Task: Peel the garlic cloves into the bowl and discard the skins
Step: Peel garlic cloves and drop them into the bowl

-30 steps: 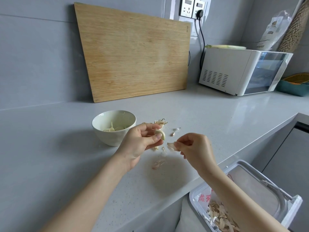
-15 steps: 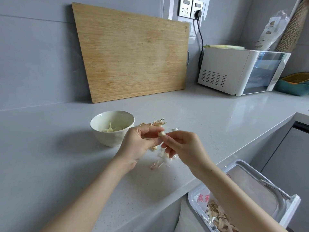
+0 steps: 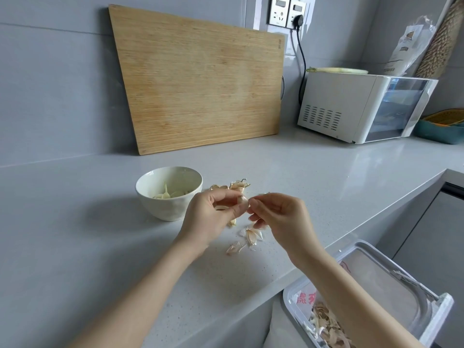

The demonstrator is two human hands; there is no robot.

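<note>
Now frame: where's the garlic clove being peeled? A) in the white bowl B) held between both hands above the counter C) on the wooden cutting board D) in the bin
B: the small pale garlic clove is in the left hand grip, with the right hand pinching at it, above the grey countertop and beside the round white ceramic bowl.

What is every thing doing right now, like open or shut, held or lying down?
garlic clove: held up, pinched by both hands.
left hand: grips the clove.
right hand: pinches the clove's tip.
bowl: upright, peeled cloves inside.
loose skins: lying on the counter.
bin: open, skins inside.
cutting board: leaning against the wall.
plug: in the socket.
</note>
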